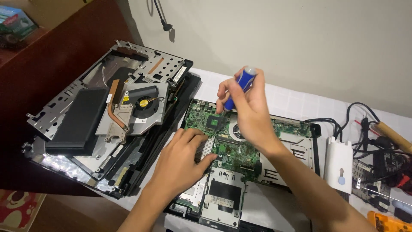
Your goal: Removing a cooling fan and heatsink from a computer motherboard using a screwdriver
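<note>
I see a green laptop motherboard (234,141) lying exposed in its open chassis on the tabletop (292,101), close beside a second dismantled laptop base (107,116). My right hand (249,111) closes its grip around a blue-handled screwdriver (239,86), tip down on the board. My left hand (182,161) rests open, fingers flat on the board.

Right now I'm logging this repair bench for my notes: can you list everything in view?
Laptop base with green circuit board: 1, green and silver, centre of table.
Screwdriver: 1, blue handle, upright over the board.
Dismantled chassis with fan and copper pipe: 1, black and silver, leaning at left.
White plastic cover: 1, white, right of the base.
Cables: several, black, far right.
Wooden-handled tool: 1, brown, right edge.
Table cover: 1, white.
Left hand: resting on the board.
Right hand: gripping the screwdriver.
</note>
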